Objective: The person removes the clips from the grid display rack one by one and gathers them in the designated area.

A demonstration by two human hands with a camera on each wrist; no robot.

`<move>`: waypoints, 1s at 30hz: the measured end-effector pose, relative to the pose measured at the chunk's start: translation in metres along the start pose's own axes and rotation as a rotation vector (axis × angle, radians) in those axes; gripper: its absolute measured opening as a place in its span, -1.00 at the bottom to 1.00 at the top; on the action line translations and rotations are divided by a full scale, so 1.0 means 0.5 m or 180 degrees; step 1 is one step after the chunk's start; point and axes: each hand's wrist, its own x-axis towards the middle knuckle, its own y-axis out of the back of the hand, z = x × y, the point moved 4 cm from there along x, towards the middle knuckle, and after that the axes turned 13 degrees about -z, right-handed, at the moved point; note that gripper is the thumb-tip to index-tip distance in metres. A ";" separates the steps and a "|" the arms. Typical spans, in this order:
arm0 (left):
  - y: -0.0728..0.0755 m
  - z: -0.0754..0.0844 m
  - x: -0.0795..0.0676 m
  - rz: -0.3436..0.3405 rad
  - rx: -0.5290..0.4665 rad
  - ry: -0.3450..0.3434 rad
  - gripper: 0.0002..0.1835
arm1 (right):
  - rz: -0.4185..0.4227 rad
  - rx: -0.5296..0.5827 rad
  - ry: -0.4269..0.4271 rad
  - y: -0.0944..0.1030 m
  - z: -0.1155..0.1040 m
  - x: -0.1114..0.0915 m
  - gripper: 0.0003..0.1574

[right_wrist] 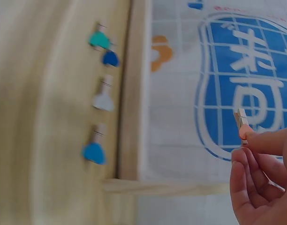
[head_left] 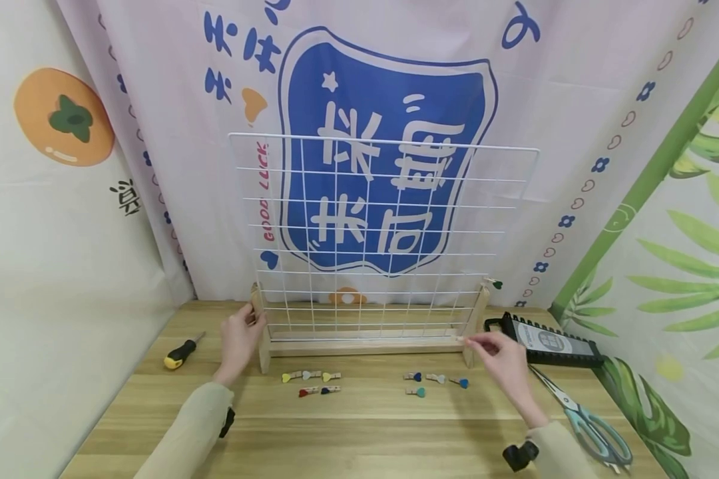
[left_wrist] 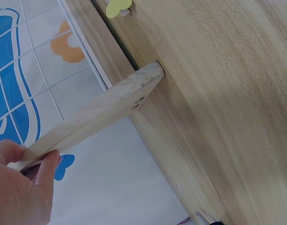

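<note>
A white wire grid (head_left: 383,253) stands upright in a wooden stand (head_left: 365,347). My left hand (head_left: 239,336) grips the stand's left side post (left_wrist: 101,110), with the thumb on one face and fingers on the other. Between thumb and fingertips, my right hand (head_left: 503,366) pinches a small wooden clothespin (right_wrist: 242,119) bearing a pinkish-orange ornament, near the lower right of the grid. Clothespins with heart ornaments lie before the stand: a left group including a red one (head_left: 307,392), and a right group including a teal one (head_left: 416,392). A green-heart clothespin (head_left: 496,284) is at the right post's top.
A yellow-and-black screwdriver (head_left: 181,354) lies left of the stand. To the right are a black-framed tool with a grey panel (head_left: 551,340) and scissors (head_left: 593,426) with blue-grey handles. A printed curtain (head_left: 389,66) hangs close behind the grid.
</note>
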 end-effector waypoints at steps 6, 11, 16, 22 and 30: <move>0.000 -0.001 0.000 0.0025 -0.0008 -0.0008 -0.95 | -0.0558 -0.0013 -0.0200 -0.075 0.023 -0.029 -0.90; 0.000 -0.002 0.001 0.0049 0.0006 -0.0037 -0.96 | -0.0876 -0.0034 -0.0289 -0.116 0.040 -0.045 -0.91; 0.000 -0.002 0.000 0.0052 -0.0013 -0.0024 -0.95 | -0.1014 -0.0102 -0.0194 -0.143 0.056 -0.050 -0.92; 0.001 0.000 0.000 0.0039 -0.0028 -0.0023 -0.94 | -0.1115 -0.0126 -0.0140 -0.159 0.070 -0.053 -0.92; 0.001 -0.003 0.000 0.0007 -0.0069 0.0007 -0.90 | -0.1161 -0.0166 -0.0042 -0.162 0.072 -0.056 -0.91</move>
